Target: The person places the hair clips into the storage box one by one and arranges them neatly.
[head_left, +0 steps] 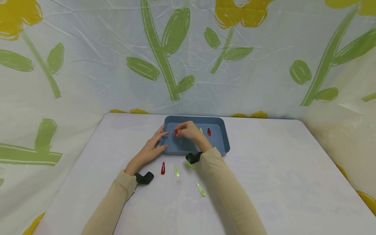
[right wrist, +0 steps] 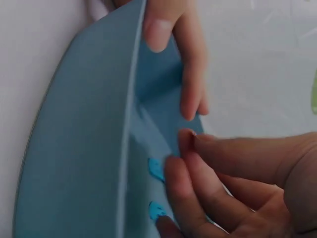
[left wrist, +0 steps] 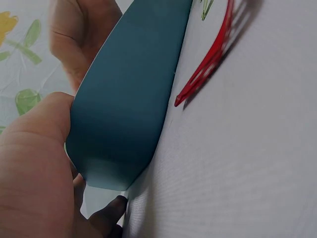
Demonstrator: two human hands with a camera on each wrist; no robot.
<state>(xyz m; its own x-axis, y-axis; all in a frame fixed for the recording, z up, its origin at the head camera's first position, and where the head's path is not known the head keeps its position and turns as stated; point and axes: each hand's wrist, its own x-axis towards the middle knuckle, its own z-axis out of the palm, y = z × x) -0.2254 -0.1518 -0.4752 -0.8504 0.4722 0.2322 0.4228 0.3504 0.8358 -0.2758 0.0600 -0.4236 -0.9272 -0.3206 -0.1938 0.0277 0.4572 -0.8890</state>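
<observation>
- Right hand (head_left: 190, 132): thumb and fingertips pinch a red clip (head_left: 175, 133) over the left half of the tray (head_left: 219, 140).
- Left hand (head_left: 149, 151): fingers spread at the tray's left end, thumb on the near rim by the corner, the others reaching over the left rim toward the pinched clip.
- Edges round the right fingers: the left wall is nearest, with the left fingers across it; the near wall runs beneath the right wrist; the far wall stands close to the table's back edge; the right wall is farthest off.
- Right of the right fingers, inside the tray: a green clip (head_left: 201, 130), partly hidden by the hand, then a second red clip (head_left: 209, 132). The floor runs on past it to the right wall.
- Below the right fingers, by the near wall: two bright blue pieces (right wrist: 156, 169) (right wrist: 157, 210).
- Nearer the person than the left thumb, outside the tray: a third red clip (head_left: 163, 168), a green one (head_left: 176, 170) just right of it, another (head_left: 189, 165) by the right wrist, and one (head_left: 201, 189) beside the right sleeve.
- Room: the table (head_left: 279, 163) stretches wide on the right fingers' outer side, and more narrowly left of the left fingers.
- Marks on the blue pieces are too blurred to read.
</observation>
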